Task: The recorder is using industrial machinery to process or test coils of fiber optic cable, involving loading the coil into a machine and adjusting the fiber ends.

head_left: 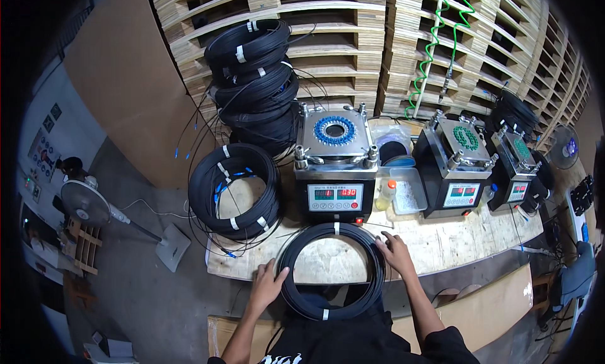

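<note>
A coil of black cable (290, 287), bound with white tape bands, lies flat at the near edge of the wooden bench, its near part reaching out over my lap. On its left side is my left hand (267, 284), fingers spread apart and the thumb at the outer rim. My right hand (396, 253) is at the coil's right side, its fingers apart with the tips near or touching the outer turns; I see nothing gripped in it. Behind the coil stands a black machine (335, 200) with a red and green display and a metal top plate carrying a ring of blue connectors (318, 131).
Another black cable coil (203, 191) with blue-ended leads lies left, before a tall stack of coils (255, 125). Two similar machines (455, 169) (518, 169) with green connectors stand right, beyond a clear plastic tray (408, 203) and an orange-capped bottle (385, 197). Wooden pallets (346, 55) rise behind.
</note>
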Demonstrator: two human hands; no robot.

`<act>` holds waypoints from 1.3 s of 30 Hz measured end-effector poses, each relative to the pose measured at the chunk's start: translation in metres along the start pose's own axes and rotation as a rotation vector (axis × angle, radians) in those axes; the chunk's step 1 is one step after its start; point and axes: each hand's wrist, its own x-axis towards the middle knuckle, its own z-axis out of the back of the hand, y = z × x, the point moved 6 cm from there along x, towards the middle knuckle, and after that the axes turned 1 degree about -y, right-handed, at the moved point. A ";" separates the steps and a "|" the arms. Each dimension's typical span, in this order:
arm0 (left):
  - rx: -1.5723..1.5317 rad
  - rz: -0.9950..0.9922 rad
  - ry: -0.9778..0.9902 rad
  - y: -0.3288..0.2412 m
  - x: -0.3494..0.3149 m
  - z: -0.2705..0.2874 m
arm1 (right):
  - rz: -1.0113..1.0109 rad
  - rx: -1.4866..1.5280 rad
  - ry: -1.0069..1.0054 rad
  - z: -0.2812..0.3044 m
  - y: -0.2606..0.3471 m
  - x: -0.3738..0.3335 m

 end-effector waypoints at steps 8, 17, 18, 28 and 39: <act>-0.425 -0.542 -0.300 -0.138 0.122 0.141 | 0.429 0.261 -0.320 0.112 0.133 0.142; -0.633 -0.429 0.070 -0.217 0.246 0.120 | 0.152 0.424 -0.117 0.064 0.172 0.316; -0.724 -0.435 0.123 -0.215 0.247 0.119 | 0.131 0.544 -0.106 0.057 0.176 0.313; -0.668 -0.746 0.022 -0.260 0.243 0.173 | 0.160 1.033 0.030 0.147 0.284 0.298; -0.422 -0.804 -0.539 -0.214 0.282 0.136 | 0.184 0.779 -0.013 0.092 0.346 0.313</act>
